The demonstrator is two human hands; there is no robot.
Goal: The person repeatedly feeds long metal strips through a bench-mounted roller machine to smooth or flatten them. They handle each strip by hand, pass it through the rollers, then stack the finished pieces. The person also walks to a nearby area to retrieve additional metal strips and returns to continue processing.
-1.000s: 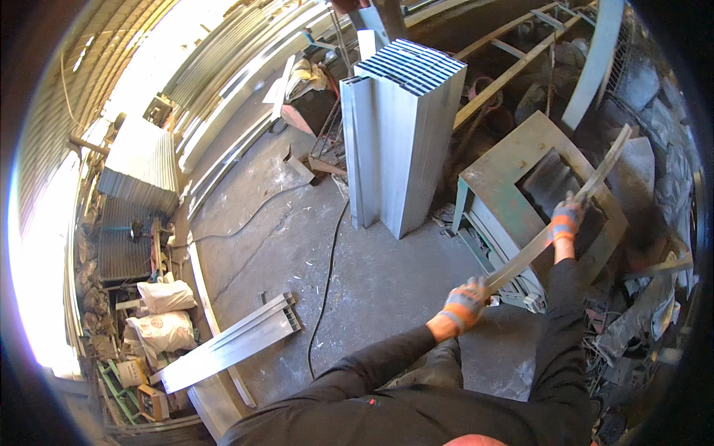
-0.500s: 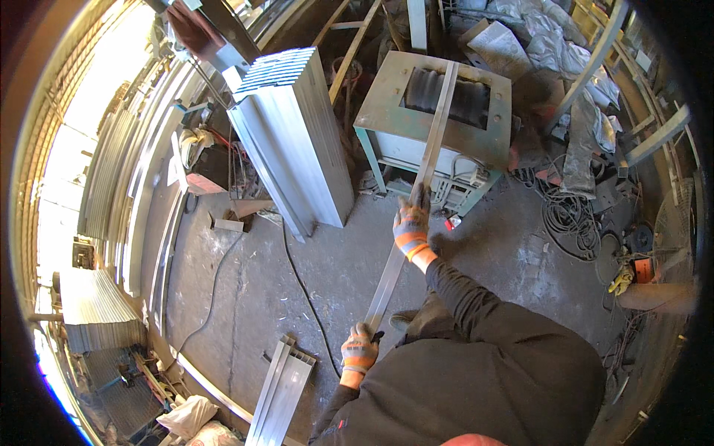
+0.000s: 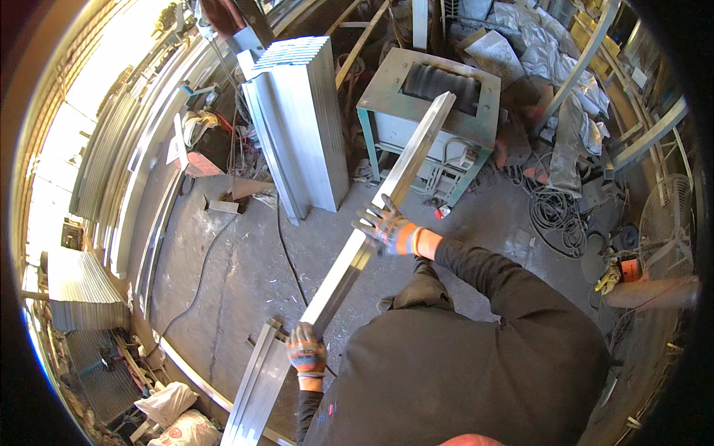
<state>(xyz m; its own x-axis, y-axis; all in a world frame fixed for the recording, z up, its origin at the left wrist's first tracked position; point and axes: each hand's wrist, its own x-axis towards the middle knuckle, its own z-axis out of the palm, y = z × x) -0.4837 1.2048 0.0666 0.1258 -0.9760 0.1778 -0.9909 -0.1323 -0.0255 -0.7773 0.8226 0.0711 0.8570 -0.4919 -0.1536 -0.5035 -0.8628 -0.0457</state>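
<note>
A long silvery metal profile (image 3: 340, 276) slants from my left hand up to the green-grey machine table, its far end above the table's front part. My left hand (image 3: 306, 351), in a grey and orange work glove, is closed around the near end. Higher up, my right hand (image 3: 388, 228), gloved alike, lies against the profile's side with its fingers spread over it. Beside my left hand, at the lower left, more metal profiles (image 3: 256, 383) lie together. The machine table (image 3: 383, 78) has a dark rectangular opening in its top.
A tall stack of metal profiles (image 3: 309, 141) stands upright left of the machine. Black cable (image 3: 286, 253) runs over the concrete floor. Coiled hoses (image 3: 556, 223) and a fan (image 3: 667, 215) are at the right. Filled sacks (image 3: 167, 403) lie at the lower left.
The profile has swung left and shows a broader side, its far end drawn back on the machine table. My left hand moved left; my right hand went from gripping to spread fingers.
</note>
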